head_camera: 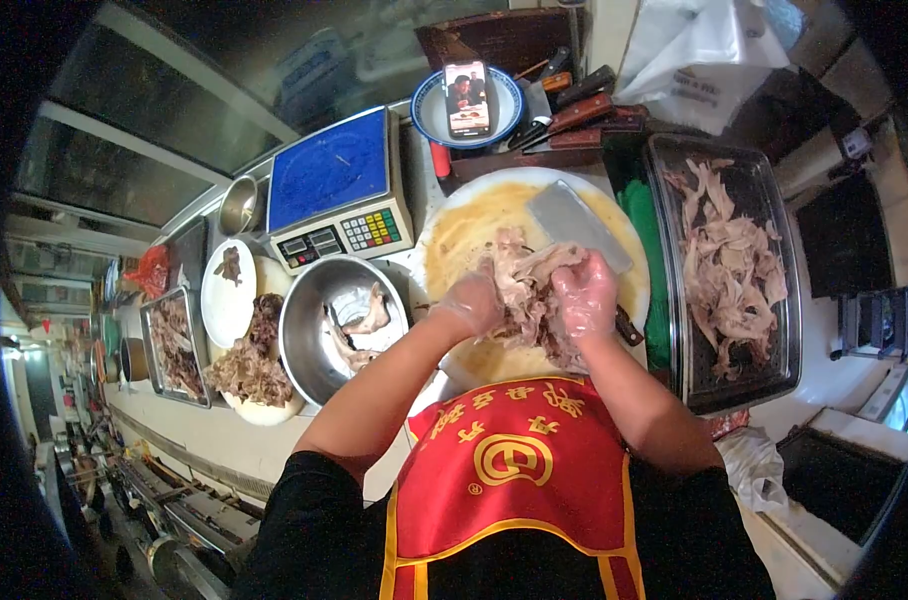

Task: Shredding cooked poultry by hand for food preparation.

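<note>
My left hand (470,301) and my right hand (587,294), both in clear plastic gloves, grip a ragged clump of cooked meat (525,277). They hold it from either side over a round, yellow-stained chopping board (461,217). On the board's far right lies a cleaver (580,225) with a broad metal blade; its wooden handle (629,325) shows past my right wrist. Part of the meat hangs down between my forearms. To the left, a steel bowl (304,337) contains a few bones or pale pieces (367,311).
A deep tray (788,352) of pale meat stands on the right. Left are a digital scale (330,172), a white plate (225,307), piled meat (251,375) and a smaller tray (198,330). Knives (581,112) lie beyond the board, beside a phone (467,101) on a blue-rimmed bowl (422,112).
</note>
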Demonstrator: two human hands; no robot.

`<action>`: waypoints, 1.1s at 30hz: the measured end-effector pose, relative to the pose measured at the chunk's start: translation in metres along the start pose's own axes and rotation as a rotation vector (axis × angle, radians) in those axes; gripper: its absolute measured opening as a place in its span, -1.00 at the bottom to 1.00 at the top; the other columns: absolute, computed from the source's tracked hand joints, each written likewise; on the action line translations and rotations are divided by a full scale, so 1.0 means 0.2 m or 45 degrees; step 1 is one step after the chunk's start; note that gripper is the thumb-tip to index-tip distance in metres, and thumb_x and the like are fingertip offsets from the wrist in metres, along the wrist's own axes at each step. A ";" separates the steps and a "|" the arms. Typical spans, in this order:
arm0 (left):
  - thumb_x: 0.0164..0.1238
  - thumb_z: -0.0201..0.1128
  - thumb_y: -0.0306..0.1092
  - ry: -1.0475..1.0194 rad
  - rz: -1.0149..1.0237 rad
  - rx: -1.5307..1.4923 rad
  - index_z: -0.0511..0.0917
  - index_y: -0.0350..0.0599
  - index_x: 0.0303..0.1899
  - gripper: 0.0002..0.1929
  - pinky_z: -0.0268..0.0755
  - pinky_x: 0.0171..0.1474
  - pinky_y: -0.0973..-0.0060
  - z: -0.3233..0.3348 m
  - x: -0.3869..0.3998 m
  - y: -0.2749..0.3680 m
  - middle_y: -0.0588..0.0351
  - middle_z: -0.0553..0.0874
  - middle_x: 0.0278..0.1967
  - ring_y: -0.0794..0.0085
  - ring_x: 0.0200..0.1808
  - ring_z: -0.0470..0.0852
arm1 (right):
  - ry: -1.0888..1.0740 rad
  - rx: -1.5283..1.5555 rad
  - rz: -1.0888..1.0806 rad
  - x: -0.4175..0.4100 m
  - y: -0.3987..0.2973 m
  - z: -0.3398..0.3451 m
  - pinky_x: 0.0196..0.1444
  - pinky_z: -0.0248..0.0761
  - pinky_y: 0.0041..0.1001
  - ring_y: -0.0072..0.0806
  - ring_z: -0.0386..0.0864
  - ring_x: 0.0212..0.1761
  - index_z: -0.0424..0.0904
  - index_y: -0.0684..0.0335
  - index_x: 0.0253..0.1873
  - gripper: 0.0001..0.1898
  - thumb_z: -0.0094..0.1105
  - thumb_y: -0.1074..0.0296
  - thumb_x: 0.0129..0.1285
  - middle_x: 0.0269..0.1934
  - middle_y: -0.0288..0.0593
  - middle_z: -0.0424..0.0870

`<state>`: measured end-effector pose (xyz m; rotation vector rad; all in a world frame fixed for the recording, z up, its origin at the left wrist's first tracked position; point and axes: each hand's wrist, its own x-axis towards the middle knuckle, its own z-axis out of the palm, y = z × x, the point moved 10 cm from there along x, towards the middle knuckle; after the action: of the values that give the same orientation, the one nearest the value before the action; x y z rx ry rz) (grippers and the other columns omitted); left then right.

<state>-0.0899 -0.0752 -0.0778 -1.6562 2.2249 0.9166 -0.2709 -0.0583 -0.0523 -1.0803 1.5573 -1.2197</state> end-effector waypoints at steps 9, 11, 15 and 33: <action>0.24 0.38 -0.10 0.031 -0.071 -0.156 0.01 -0.52 0.50 -0.01 0.52 0.18 0.13 0.04 0.02 -0.07 -0.46 0.69 0.01 -0.22 0.10 0.69 | 0.119 0.268 -0.013 -0.02 0.02 -0.01 0.04 0.50 -0.41 -0.37 0.66 -0.12 0.49 0.42 0.05 -0.71 0.20 0.55 0.22 -0.14 -0.04 0.72; 0.30 0.14 -0.35 0.017 -0.055 -0.065 0.00 -0.64 0.48 -0.18 0.61 0.02 0.13 0.01 -0.01 -0.04 -0.49 0.72 -0.14 -0.17 -0.07 0.76 | 0.111 0.230 0.019 -0.03 0.02 -0.02 0.06 0.50 -0.41 -0.39 0.64 -0.10 0.49 0.42 0.06 -0.71 0.16 0.58 0.24 -0.13 -0.06 0.71; 0.30 0.16 -0.33 -0.017 -0.068 -0.067 0.01 -0.62 0.48 -0.18 0.61 0.03 0.13 -0.04 -0.04 0.01 -0.50 0.72 -0.13 -0.18 -0.05 0.76 | 0.167 0.362 0.129 -0.04 0.12 -0.01 0.05 0.49 -0.42 -0.41 0.62 -0.12 0.49 0.41 0.07 -0.71 0.13 0.60 0.24 -0.14 -0.11 0.69; 0.26 0.24 -0.26 0.011 -0.088 -0.127 0.00 -0.58 0.51 -0.11 0.58 0.11 0.13 -0.01 -0.04 -0.05 -0.51 0.70 -0.05 -0.20 0.02 0.73 | -0.116 -0.464 -0.275 -0.15 -0.03 -0.02 -0.27 0.56 -0.30 -0.21 0.69 -0.44 0.71 0.36 -0.20 -0.83 0.38 0.38 0.21 -0.37 0.05 0.76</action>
<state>-0.0778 -0.0719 -0.0744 -1.7720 2.1448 1.0197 -0.2656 -0.0305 -0.0428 -1.5514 1.6635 -1.0288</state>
